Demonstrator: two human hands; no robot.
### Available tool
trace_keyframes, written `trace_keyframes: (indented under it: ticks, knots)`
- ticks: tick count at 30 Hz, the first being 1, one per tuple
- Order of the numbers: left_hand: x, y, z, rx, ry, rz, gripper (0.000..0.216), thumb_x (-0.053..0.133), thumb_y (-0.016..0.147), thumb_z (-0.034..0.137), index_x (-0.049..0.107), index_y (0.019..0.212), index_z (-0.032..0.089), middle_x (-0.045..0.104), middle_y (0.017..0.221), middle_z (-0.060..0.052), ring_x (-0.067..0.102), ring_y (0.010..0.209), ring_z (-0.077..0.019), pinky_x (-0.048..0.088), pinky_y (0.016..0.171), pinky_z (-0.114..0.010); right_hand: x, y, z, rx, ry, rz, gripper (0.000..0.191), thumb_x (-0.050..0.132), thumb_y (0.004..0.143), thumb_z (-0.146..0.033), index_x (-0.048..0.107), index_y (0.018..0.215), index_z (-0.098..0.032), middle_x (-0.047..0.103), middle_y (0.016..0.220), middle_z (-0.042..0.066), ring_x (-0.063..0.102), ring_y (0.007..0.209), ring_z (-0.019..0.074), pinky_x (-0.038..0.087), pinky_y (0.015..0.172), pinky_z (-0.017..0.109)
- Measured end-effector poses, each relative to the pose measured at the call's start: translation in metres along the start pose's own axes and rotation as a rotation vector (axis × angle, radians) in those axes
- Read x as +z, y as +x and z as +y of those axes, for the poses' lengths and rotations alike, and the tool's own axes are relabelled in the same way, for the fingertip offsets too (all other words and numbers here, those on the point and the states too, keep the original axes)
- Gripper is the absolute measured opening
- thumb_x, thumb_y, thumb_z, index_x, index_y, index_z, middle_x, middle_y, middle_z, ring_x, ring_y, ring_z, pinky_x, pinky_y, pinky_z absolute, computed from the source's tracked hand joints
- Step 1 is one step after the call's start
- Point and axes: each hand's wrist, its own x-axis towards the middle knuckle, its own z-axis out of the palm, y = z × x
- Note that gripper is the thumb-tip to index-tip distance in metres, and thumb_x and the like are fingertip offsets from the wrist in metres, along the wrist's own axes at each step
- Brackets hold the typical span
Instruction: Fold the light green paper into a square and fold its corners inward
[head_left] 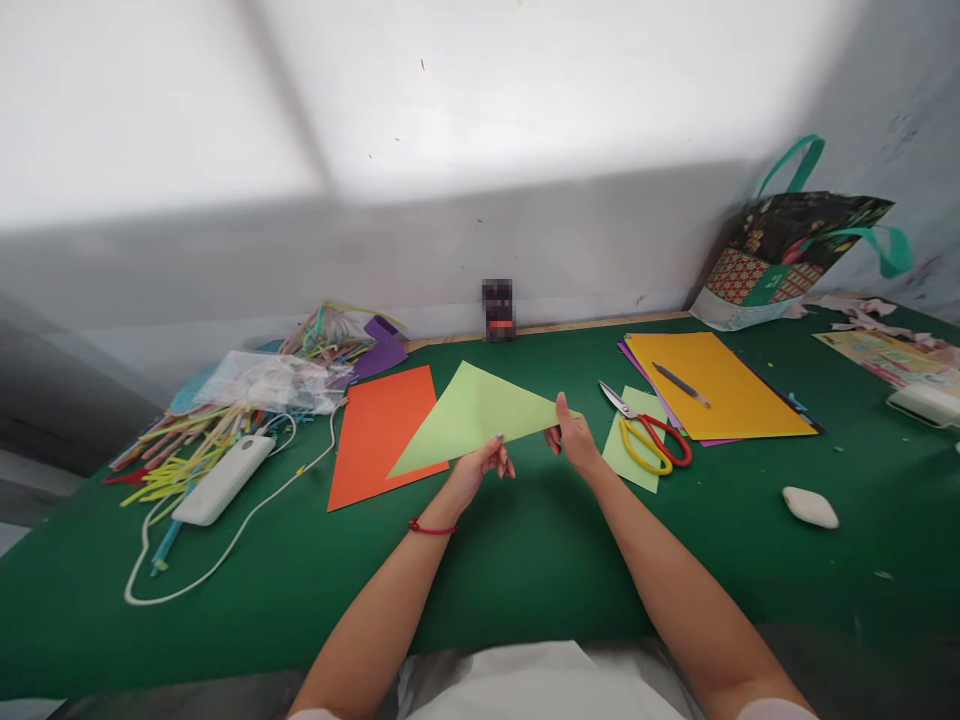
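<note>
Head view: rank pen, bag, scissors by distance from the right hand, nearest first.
From the right hand:
1. Scissors, just to its right.
2. Pen, farther right, on the yellow sheet.
3. Bag, at the back right.

Light (525,90) brightens a pale wall (405,250) at 12 o'clock, with a gray side wall (919,90) at 2 and a green table (536,570) at 6.
</note>
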Motion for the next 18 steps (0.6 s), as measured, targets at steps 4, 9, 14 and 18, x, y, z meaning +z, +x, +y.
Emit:
trace_keyframes:
  ticks: [4,9,14,18]
  knots:
    - [-0.001,0.000,0.000,-0.004,-0.001,0.000,0.044,0.055,0.079,0.055,0.054,0.053,0.019,0.046,0.046,0.003,0.058,0.056,-0.0162,0.045,0.070,-0.031,-0.001,0.000,-0.002,-0.007,-0.003,-0.006,0.072,0.023,0.073,-0.085,0.031,0.032,-0.025,0.035,0.030,0.000,0.036,0.033,0.0108,0.038,0.043,0.029]
    - [0.000,-0.001,0.001,0.014,-0.012,0.007,0.043,0.056,0.079,0.054,0.056,0.053,0.019,0.046,0.045,0.003,0.058,0.055,-0.0161,0.045,0.068,-0.030,-0.005,0.003,-0.001,-0.019,0.011,0.016,0.070,0.029,0.074,-0.082,0.033,0.033,-0.025,0.035,0.031,-0.001,0.037,0.033,0.0109,0.040,0.046,0.029]
    - [0.003,0.001,-0.003,0.057,0.029,0.013,0.043,0.058,0.077,0.054,0.057,0.054,0.018,0.050,0.049,0.001,0.056,0.052,-0.0145,0.046,0.064,-0.030,0.005,0.001,0.008,-0.012,-0.018,-0.092,0.065,0.050,0.067,-0.078,0.036,0.032,-0.024,0.037,0.030,-0.002,0.037,0.032,0.0102,0.038,0.045,0.028]
    - [0.005,0.004,-0.009,0.091,0.057,-0.026,0.043,0.058,0.078,0.053,0.059,0.054,0.018,0.056,0.055,-0.002,0.054,0.052,-0.0144,0.046,0.061,-0.030,0.024,-0.006,0.017,0.062,-0.058,-0.226,0.068,0.044,0.067,-0.081,0.040,0.030,-0.024,0.040,0.030,-0.001,0.039,0.032,0.0102,0.038,0.044,0.028]
